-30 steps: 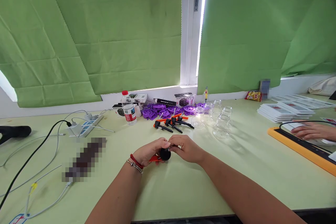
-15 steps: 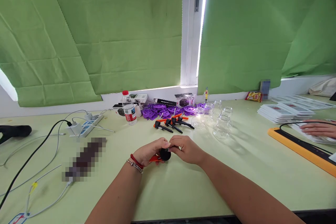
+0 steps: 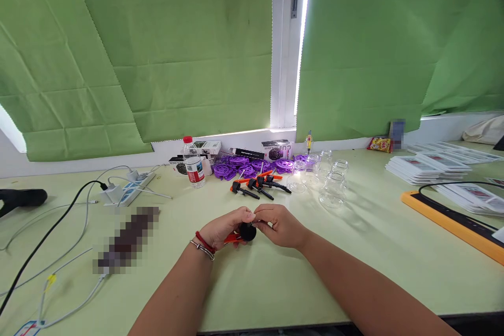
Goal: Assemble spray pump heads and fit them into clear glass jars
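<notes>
My left hand [image 3: 226, 227] and my right hand [image 3: 280, 224] meet over the green table [image 3: 354, 252], both closed on one small black and orange dropper cap [image 3: 244, 232]. Its round black bulb shows between my fingertips, and its orange part pokes out under my left hand. A red cord and a metal bangle circle my left wrist. Beyond my hands lie several more black and orange droppers [image 3: 258, 185], with several clear glass jars [image 3: 333, 189] to their right.
Purple plastic discs [image 3: 246, 166], a water bottle [image 3: 193, 166] and small boxes line the window sill edge. A power strip [image 3: 128, 189] and cables lie at left. An orange-edged tray [image 3: 452, 218] and stacked cards [image 3: 427, 166] are at right.
A co-worker's hand at the right edge drew back over the cards and has left the view. My own hands have stayed in place on the dropper cap.
</notes>
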`<state>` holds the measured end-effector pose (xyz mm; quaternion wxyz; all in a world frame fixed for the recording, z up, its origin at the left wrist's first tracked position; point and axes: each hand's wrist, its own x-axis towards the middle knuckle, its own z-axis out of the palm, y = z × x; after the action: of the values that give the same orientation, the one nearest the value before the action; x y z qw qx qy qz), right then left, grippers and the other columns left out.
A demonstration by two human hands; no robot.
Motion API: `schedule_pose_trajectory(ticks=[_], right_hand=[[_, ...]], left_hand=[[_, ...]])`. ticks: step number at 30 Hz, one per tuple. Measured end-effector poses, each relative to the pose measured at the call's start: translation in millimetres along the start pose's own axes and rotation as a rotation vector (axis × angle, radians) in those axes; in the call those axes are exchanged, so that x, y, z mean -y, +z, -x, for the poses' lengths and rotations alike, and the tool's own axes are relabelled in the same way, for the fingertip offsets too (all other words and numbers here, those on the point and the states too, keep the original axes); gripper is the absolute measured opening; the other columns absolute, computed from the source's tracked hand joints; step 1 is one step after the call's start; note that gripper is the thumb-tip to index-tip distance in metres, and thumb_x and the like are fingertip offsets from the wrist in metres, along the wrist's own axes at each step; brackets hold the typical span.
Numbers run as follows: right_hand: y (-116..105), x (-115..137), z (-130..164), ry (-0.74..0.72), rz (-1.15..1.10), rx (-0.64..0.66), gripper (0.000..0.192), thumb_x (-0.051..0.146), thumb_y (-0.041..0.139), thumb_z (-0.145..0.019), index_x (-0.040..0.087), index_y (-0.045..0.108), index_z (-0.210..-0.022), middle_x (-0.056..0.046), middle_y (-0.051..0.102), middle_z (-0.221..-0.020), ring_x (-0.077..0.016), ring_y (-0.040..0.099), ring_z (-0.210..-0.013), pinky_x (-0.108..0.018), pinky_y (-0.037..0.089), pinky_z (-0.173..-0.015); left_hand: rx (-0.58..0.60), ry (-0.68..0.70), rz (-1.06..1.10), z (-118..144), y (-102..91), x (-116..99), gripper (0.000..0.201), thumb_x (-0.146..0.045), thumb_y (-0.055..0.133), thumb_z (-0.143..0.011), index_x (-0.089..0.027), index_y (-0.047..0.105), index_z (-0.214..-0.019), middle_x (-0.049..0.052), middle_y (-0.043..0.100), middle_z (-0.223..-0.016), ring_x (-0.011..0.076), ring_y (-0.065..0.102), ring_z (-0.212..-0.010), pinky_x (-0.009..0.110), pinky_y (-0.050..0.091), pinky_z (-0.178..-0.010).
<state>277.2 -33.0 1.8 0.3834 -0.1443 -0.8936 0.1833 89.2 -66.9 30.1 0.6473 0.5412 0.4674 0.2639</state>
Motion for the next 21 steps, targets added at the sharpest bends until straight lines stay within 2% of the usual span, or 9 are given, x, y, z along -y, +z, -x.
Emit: schedule_pose_trajectory(ticks=[8,13,17,21], right_hand=[[1.6,4.2,0.4,-0.020,0.071,0.012,0.019,0.014,0.045,-0.087,0.019,0.062,-0.093,-0.006,0.063,-0.084,-0.0150,0.056,-0.075,-0.026,0.045,-0.068],[2.0,3.5,0.6,-0.004,0.133,0.002,0.015,0.017,0.046,-0.087,0.017,0.060,-0.082,-0.004,0.059,-0.072,-0.0136,0.051,-0.066,-0.024,0.041,-0.061],[1.7,1.8,0.8,0.033,0.157,0.010,0.016,0.024,0.050,-0.087,0.017,0.058,-0.076,-0.003,0.057,-0.071,-0.0134,0.050,-0.065,-0.024,0.040,-0.060],[-1.3,3.6,1.6,0.077,0.131,0.050,0.013,0.028,0.055,-0.086,0.018,0.061,-0.089,-0.005,0.060,-0.082,-0.0143,0.053,-0.072,-0.024,0.042,-0.064]], left_hand=[[0.008,0.014,0.018,1.2,1.7,-1.4,0.030,-0.049,0.054,-0.075,-0.020,0.047,-0.082,-0.001,0.052,-0.068,0.0138,0.053,-0.056,0.023,0.033,-0.045],[0.010,0.014,0.006,2.4,2.6,-3.6,0.030,-0.048,0.054,-0.075,-0.019,0.048,-0.083,-0.001,0.052,-0.068,0.0134,0.053,-0.056,0.022,0.033,-0.044],[0.003,0.005,-0.007,1.7,1.6,-2.5,0.031,-0.048,0.053,-0.075,-0.019,0.048,-0.085,-0.001,0.053,-0.068,0.0137,0.053,-0.056,0.022,0.033,-0.044],[0.009,0.019,0.000,2.0,1.9,-2.5,0.032,-0.049,0.053,-0.075,-0.019,0.048,-0.084,-0.001,0.053,-0.067,0.0139,0.053,-0.058,0.022,0.034,-0.045]])
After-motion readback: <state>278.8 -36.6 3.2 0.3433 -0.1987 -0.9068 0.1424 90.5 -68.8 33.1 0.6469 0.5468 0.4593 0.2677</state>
